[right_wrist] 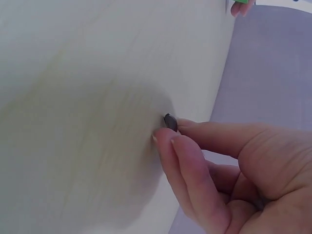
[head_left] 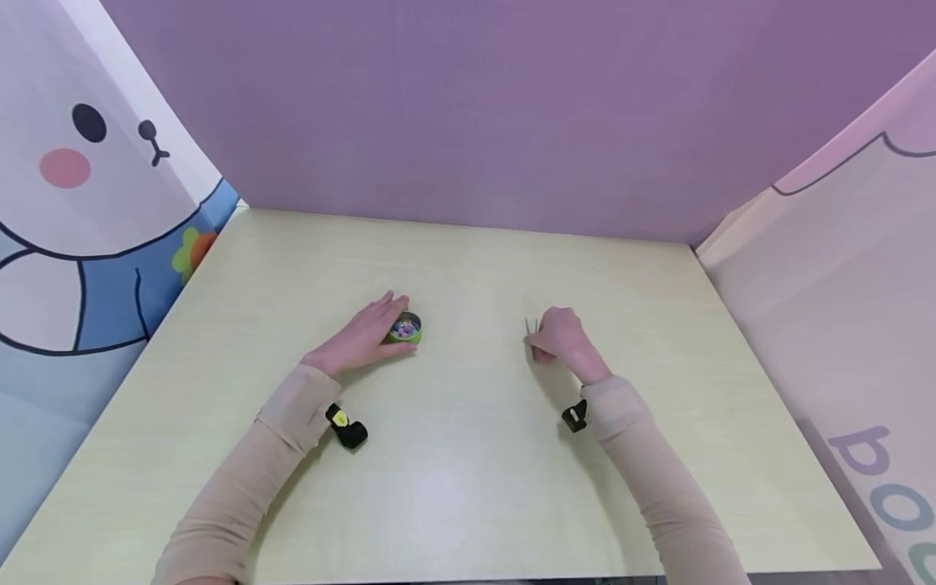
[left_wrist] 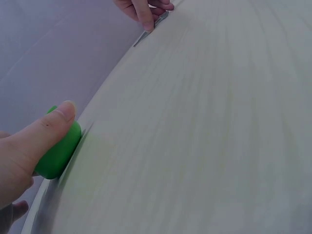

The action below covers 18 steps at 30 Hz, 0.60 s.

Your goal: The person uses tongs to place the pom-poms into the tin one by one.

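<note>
On the left of the table, my left hand [head_left: 363, 335] holds a small round green container [head_left: 405, 336] between thumb and fingers. Small purple, pink and blue pieces show inside its open top, too small to name. In the left wrist view the thumb lies along the green side wall [left_wrist: 58, 156]. To the right, my right hand [head_left: 563, 335] pinches a pair of metal tweezers [left_wrist: 141, 38], whose two thin prongs point away from me in the head view. Only a dark end of the tweezers [right_wrist: 170, 122] shows past the fingertips in the right wrist view.
The pale table [head_left: 461, 455] stretches between and around both hands. Behind it rises a purple wall [head_left: 468, 114]. Printed cloth panels stand at the left [head_left: 66, 292] and right [head_left: 826, 325]. Each wrist carries a small black camera [head_left: 353, 434].
</note>
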### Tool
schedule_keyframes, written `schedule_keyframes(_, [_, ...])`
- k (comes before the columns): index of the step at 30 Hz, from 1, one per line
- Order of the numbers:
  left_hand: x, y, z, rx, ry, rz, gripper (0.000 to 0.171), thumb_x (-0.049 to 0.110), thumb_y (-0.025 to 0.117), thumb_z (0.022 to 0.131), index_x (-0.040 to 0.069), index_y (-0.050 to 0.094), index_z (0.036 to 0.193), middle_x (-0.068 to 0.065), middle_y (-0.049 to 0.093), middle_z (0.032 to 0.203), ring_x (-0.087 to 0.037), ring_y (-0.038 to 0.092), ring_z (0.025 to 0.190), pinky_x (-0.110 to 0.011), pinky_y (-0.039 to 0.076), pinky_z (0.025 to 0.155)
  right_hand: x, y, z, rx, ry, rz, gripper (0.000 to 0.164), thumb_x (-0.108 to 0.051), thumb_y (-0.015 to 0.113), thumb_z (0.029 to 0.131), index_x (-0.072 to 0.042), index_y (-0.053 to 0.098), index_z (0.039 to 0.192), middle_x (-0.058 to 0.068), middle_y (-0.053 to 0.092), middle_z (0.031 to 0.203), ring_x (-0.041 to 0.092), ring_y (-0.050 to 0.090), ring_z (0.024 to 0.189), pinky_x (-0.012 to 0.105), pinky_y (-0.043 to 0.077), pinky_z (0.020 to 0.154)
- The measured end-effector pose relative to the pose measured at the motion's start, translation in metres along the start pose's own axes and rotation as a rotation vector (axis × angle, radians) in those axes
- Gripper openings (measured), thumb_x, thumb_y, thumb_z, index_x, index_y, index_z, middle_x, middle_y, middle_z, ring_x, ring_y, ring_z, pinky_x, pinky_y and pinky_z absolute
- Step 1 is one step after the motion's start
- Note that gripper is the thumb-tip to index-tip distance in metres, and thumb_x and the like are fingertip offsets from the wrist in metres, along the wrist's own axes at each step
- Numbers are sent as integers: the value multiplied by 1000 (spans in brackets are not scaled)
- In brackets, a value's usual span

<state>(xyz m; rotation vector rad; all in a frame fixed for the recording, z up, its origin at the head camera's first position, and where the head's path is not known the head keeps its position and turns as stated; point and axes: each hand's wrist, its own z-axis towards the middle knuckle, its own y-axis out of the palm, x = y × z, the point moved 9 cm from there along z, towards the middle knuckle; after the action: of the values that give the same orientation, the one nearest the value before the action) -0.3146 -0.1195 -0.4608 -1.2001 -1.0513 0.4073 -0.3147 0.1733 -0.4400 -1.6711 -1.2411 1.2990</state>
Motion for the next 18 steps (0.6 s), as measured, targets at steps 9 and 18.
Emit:
schedule_keyframes(9, [-1,-3,-6,-1,-22,-1,95,52,62,94,2,14,158,-22,15,165,-37,8,156,-51,9,129,-5,3,0,-34,-1,16,31,-23,70,89,-8,74,62,4,71,58,14,67,53,44,57,97])
schedule_keyframes(18, [-2,-3,-8,4,-19,2,96,52,62,93,2,13,158,-21,14,166,-36,7,156,-52,9,129,0,-1,-9,-27,11,28,33,-33,71,90,-5,75,73,7,72,61,15,66,55,24,52,65])
